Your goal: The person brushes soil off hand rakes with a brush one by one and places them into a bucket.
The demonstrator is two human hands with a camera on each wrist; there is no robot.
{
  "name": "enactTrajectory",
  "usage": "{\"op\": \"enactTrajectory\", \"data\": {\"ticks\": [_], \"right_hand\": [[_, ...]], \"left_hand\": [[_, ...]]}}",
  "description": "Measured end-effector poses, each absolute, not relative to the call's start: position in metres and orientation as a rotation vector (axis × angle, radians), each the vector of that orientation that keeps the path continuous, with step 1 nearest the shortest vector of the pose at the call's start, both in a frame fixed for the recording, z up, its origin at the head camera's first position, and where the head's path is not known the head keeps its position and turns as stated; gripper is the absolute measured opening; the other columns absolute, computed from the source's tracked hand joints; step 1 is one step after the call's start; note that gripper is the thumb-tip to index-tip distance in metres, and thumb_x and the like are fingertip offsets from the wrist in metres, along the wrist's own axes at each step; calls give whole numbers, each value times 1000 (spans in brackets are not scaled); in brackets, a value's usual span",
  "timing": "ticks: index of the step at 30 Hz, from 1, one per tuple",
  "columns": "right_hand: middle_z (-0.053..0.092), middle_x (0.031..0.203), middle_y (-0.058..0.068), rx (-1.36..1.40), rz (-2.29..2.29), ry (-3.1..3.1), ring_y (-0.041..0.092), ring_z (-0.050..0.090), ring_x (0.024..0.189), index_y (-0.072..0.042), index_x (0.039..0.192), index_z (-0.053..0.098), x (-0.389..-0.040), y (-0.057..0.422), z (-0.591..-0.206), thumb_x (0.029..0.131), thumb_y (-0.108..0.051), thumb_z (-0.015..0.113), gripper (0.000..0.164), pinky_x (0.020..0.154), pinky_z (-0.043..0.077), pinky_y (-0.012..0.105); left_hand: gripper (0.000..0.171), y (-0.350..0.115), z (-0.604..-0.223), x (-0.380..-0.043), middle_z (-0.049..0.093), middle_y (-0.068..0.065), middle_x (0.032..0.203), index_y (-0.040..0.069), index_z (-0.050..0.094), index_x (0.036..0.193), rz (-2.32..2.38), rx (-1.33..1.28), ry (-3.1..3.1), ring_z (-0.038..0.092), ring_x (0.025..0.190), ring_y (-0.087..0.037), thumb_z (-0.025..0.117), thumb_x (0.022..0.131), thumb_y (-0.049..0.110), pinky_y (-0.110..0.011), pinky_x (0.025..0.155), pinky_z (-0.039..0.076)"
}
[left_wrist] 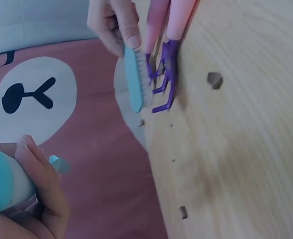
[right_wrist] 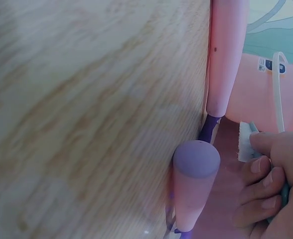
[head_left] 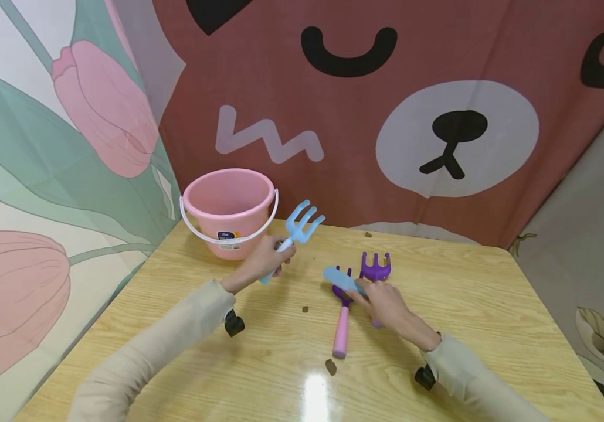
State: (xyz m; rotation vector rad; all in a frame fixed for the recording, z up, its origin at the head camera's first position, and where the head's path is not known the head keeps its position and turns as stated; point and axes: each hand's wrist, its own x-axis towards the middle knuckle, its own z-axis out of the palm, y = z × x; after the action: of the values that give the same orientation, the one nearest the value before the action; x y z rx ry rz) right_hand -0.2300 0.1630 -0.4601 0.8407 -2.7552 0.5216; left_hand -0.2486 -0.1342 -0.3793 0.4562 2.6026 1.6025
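Observation:
My left hand (head_left: 269,258) grips the pale handle of a light-blue garden hand fork (head_left: 302,225), its tines pointing up beside the bucket. In my right hand (head_left: 386,302) is a light-blue brush (head_left: 341,280); its white bristles (left_wrist: 145,79) show in the left wrist view, close to purple tines. Under the brush lies a purple hand fork with a pink handle (head_left: 341,333). A second purple hand fork (head_left: 376,268) lies behind my right hand, which hides part of its handle. Whether the bristles touch the tines I cannot tell.
A pink bucket (head_left: 228,220) with a white handle stands at the back left of the wooden table (head_left: 260,357). Small brown bits, such as a flake (head_left: 331,367) near the front, lie scattered about. A printed bear curtain (head_left: 349,129) hangs behind the table.

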Motion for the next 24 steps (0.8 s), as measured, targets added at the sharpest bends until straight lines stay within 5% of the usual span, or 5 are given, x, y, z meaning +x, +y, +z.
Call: {"op": "enactTrajectory", "data": {"ticks": [8,15,24], "right_hand": [[39,56,-9,852,524,-2740,1,35,42,-8,86,63,-231,162,-461,97,-28,66,23,39,30,17],[35,55,-9,851,528,-2747,0,31,42,-5,90,65,-230,161,-459,97,-27,67,23,38,26,16],[39,56,-9,868,552,-2736,0,33,42,-8,85,63,-230,161,-457,97,-25,67,22,38,29,16]], "left_hand": [[29,-145,-361,-252,63,-7,71,1,65,100,1567,436,2717,55,43,-15,54,103,28,-28,41,47],[31,-154,-345,-254,62,-15,76,0,64,100,1667,408,2709,53,44,-16,46,106,25,-28,43,47],[35,-171,-325,-262,64,-10,79,-6,61,110,1796,253,2582,54,50,-12,48,105,27,-24,46,46]]}}
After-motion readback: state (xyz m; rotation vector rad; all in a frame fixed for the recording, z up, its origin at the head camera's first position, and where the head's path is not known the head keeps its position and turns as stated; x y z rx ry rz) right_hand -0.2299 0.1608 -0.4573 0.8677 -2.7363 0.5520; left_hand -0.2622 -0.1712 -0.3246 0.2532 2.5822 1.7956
